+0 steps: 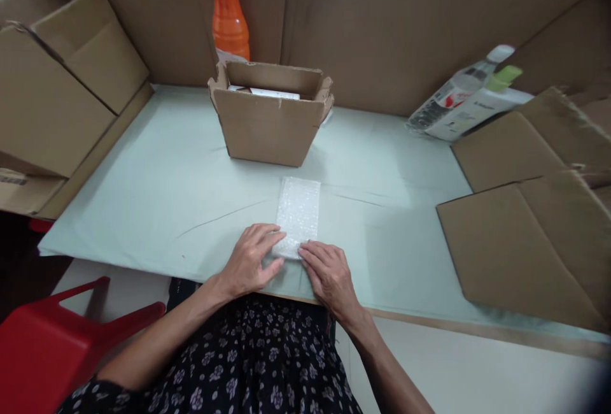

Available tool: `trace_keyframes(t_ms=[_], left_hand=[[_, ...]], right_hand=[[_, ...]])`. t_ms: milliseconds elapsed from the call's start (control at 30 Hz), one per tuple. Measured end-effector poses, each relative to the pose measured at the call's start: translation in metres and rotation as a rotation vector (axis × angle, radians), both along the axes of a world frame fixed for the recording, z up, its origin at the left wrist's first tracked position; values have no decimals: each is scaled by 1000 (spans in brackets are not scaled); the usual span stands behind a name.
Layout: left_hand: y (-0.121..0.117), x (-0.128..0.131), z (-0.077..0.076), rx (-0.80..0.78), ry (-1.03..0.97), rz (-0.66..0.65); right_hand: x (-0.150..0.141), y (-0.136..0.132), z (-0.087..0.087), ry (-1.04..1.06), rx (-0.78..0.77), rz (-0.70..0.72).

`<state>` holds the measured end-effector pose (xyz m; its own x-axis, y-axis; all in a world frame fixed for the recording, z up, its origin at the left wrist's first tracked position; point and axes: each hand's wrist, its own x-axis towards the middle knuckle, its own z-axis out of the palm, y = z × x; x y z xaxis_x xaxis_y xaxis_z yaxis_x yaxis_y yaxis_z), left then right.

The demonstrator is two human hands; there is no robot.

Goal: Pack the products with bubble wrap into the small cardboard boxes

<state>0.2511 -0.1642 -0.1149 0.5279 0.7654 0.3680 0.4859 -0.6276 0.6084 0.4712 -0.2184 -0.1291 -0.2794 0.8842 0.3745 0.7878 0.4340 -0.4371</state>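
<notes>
At the near edge of the table, dark flowered clothing; red stool to the left, below table level.

Left hand: open, thumb apart from the loosely bent fingers, fingertips at the near left side of the bubble wrap; right hand: fingers close together and bent, tips at the near right corner of the wrap; whether they pinch it, cannot tell (thumb hidden).

Bubble wrap: a flat, narrow rectangle, lying on the pale green cloth, its long sides running away from the person; contents, if any, not readable.

Just beyond: small cardboard box, open at the top, white item inside; large cardboard boxes at left and more cartons at right.

Farther back: clear bottle beside a white bottle with a green cap, both slanting in this view; orange bottle behind the small box; cardboard wall behind all.
</notes>
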Motion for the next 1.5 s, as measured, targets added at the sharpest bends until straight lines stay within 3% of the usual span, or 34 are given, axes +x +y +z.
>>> trace_keyframes(t_ms=[100, 233, 300, 433, 600, 700, 767, 867, 1000, 1100, 1200, 1300, 1400, 1500], left_hand=[[-9, -6, 0, -41, -12, -51], [-3, -2, -8, -126, -61, 90], [7, 2, -12, -105, -51, 129], [24, 10, -14, -16, -5, 159], [14, 4, -4, 49, -49, 15], [1, -6, 1, -61, -85, -23], [-2, -8, 0, -117, -105, 14], [6, -4, -6, -76, -55, 86], [21, 6, -10, -103, -20, 179], [17, 5, -6, -312, -233, 296], [3, 3, 1, -729, -577, 408], [-11, 8, 8, -1088, -879, 400], [-15, 20, 11, -1249, -1018, 380], [-12, 28, 12, -1231, -1025, 405]], right_hand=[[1, 5, 5, 74, -13, 62], [4, 6, 13, 113, 49, -48], [5, 6, 14, 68, 112, -101], [5, 10, 7, -92, 114, -50], [3, 17, 7, -56, 80, -34], [4, 11, 14, 68, -12, 16], [5, 7, 18, 101, -21, -1], [6, 4, 18, 42, 60, -64], [2, 11, 10, -117, 69, -10], [-1, 19, 5, -74, 63, -42], [-3, 23, 5, 103, -19, -128], [-8, 20, 9, 263, -193, -158], [-13, 14, 12, 328, -313, -130], [-11, 11, 17, 299, -267, -159]])
